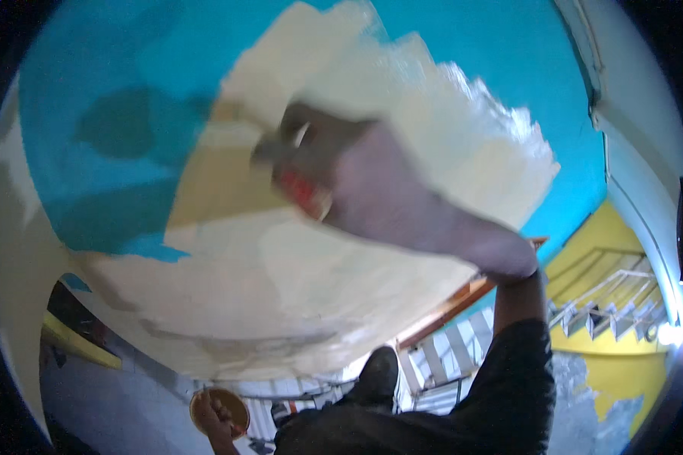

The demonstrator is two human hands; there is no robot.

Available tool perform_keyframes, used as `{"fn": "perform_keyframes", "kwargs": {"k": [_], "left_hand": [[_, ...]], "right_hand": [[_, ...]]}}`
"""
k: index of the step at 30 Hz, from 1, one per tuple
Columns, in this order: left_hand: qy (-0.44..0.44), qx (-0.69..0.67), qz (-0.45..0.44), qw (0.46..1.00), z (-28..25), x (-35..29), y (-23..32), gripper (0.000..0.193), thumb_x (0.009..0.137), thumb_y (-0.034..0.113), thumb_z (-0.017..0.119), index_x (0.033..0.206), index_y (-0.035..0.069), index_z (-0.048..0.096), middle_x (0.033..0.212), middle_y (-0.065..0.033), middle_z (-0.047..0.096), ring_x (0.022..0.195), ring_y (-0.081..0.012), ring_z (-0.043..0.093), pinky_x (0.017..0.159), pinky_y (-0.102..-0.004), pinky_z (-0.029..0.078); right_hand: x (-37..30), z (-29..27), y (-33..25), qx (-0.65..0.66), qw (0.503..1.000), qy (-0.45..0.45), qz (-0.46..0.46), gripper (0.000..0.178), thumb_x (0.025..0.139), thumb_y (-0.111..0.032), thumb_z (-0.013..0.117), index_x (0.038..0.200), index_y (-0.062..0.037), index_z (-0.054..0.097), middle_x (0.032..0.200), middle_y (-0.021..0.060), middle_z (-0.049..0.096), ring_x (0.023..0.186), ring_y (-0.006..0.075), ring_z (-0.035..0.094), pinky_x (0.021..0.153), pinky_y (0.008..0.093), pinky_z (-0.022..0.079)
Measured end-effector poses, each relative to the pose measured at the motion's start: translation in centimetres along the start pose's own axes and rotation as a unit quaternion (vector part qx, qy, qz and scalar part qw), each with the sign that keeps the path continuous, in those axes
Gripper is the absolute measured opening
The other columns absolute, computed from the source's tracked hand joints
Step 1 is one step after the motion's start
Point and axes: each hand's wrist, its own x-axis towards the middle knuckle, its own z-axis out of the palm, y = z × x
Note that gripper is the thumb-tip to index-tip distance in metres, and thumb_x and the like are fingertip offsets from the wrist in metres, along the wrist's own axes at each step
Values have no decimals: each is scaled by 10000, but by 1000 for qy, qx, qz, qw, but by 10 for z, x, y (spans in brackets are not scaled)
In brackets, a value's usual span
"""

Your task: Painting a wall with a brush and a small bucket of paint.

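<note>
My right hand [364, 171] is raised in front of a wall, its fingers closed around a paintbrush [303, 193] with a red handle. Motion blur hides the brush's bristle end against the cream paint. Behind the hand, a broad cream patch [440, 144] covers part of the turquoise wall [136, 53]; its upper right edge glints as if wet. Low on the left, my left hand [214, 413] grips the rim of a round, yellow-brown paint bucket [240, 413]. What is inside the bucket cannot be made out.
A shoe [378, 377] shows below the wall, among striped surfaces. On the right stand white stair railings [622, 292] against a yellow wall [592, 227] and a bright lamp [670, 334]. A yellow ledge [80, 341] and tiled floor [140, 394] lie at the lower left.
</note>
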Motion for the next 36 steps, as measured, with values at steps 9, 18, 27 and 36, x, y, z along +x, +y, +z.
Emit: {"fn": "perform_keyframes", "kwargs": {"k": [9, 18, 27, 36], "left_hand": [[-124, -139, 65, 980, 18, -9, 33, 399, 882, 416, 546, 621, 167, 376, 481, 39, 288, 347, -78, 194, 327, -240, 171], [-27, -257, 16, 966, -29, -19, 25, 510, 886, 417, 565, 575, 168, 246, 456, 30, 204, 359, -103, 146, 339, -280, 161], [89, -208, 102, 969, -21, -43, 40, 489, 865, 379, 611, 578, 177, 271, 452, 44, 256, 361, -92, 171, 335, -270, 189], [95, -157, 96, 978, -107, 2, 6, 493, 793, 503, 623, 1055, 91, 560, 905, -73, 567, 584, -141, 514, 490, -245, 428]], "right_hand": [[2, -29, 53, -207, 970, 116, 46, 171, 718, -44, 666, 877, -106, 661, 804, 79, 604, 658, 252, 633, 581, 337, 519], [-8, 75, -21, -70, 995, 64, 13, 212, 662, -108, 696, 858, -65, 629, 800, 90, 494, 579, 181, 593, 439, 314, 482], [-14, 188, -101, 236, 955, -176, 31, 198, 709, -137, 646, 889, -70, 599, 953, 144, 478, 704, 251, 615, 532, 360, 512], [-19, 184, -100, 311, 940, -111, 89, 231, 717, -68, 611, 946, -103, 611, 936, 133, 551, 725, 318, 610, 637, 418, 510]]}}
